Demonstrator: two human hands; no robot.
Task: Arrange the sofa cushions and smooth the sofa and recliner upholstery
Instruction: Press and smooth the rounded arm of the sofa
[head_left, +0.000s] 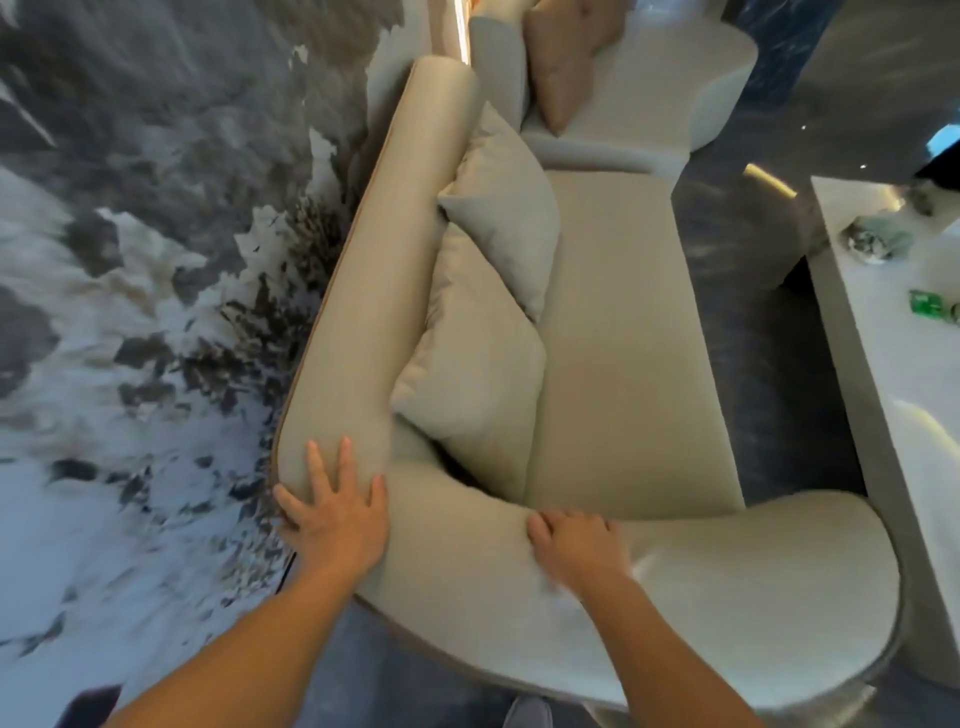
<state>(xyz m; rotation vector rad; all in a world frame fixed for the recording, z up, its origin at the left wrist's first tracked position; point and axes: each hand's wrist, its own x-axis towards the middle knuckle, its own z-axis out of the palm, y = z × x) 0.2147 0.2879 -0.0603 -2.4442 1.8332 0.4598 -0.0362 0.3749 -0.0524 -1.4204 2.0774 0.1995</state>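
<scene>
Sofa (613, 332) armrest, hands (337, 519) flat on top

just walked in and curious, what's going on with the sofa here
A person is leaning over the near end of a beige sofa, both hands flat on its upholstery. The left hand rests open on the end of the backrest, the right hand presses on the rounded armrest. Neither holds anything. Two matching cushions lean against the backrest, overlapping. A tan cushion sits on the next seat beyond.
</scene>
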